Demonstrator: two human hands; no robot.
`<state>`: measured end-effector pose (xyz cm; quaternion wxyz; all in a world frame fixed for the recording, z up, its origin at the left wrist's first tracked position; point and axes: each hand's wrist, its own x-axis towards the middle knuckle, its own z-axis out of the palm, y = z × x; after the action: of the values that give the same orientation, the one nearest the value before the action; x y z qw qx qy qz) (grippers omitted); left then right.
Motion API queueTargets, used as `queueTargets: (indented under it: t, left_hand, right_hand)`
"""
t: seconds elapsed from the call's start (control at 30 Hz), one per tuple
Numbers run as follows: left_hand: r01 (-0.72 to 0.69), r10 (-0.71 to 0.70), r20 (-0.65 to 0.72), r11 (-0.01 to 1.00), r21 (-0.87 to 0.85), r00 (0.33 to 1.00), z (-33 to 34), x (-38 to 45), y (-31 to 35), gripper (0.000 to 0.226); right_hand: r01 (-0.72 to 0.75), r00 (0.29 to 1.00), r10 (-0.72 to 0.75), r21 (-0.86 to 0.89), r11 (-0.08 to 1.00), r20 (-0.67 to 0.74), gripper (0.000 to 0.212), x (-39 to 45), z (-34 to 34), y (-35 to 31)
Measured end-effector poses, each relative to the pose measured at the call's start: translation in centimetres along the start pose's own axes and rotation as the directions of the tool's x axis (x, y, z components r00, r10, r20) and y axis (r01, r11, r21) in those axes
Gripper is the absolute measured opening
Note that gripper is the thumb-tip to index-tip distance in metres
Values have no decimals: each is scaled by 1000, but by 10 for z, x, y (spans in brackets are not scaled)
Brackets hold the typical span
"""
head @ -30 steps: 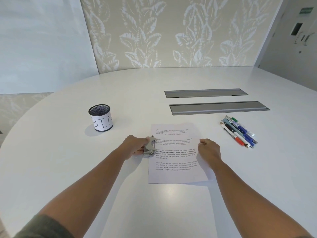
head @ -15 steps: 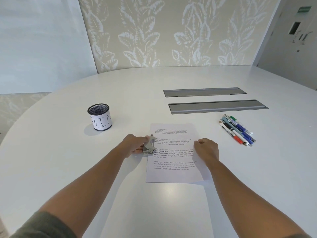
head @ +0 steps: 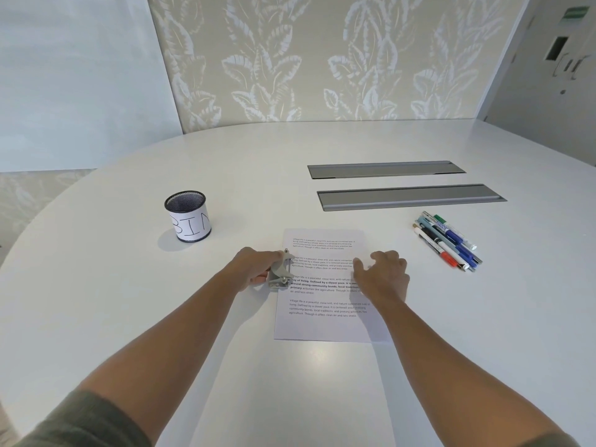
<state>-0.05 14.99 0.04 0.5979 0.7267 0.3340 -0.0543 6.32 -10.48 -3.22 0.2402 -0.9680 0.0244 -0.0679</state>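
A printed sheet of paper point(head: 325, 324) lies flat on the white table point(head: 129, 301) in front of me. A small grey metal hole punch point(head: 280, 272) sits on the sheet's left edge, about halfway up. My left hand point(head: 253, 267) grips the punch from the left, fingers curled around it. My right hand point(head: 383, 274) rests on the right half of the sheet with its fingers spread and fairly straight, covering part of the text.
A black mesh cup point(head: 188, 217) labelled BIN stands at the left. Several markers and pens point(head: 446, 241) lie in a bundle at the right. Two grey metal cable flaps point(head: 409, 196) are set into the table behind the sheet.
My right hand has moved left from the sheet's right edge onto the paper and its fingers have opened out. The left hand and punch stay where they were.
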Motion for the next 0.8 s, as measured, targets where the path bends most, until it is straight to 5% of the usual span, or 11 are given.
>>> queueTargets:
  t: [0.13, 0.27, 0.8]
  left_hand:
    - [5, -5, -21, 1000, 6, 1000, 1, 0, 0, 38]
    - [5, -5, -12, 1000, 8, 1000, 0, 2, 0, 32]
    - [-4, 5, -10, 994, 109, 1000, 0, 7, 3, 18]
  right_hand:
    - [282, 959, -282, -95, 955, 14, 51, -7, 13, -4]
    - [403, 914, -396, -100, 910, 90, 53, -9, 22, -8]
    - [377, 899, -372, 24, 926, 232, 51, -23, 21, -4]
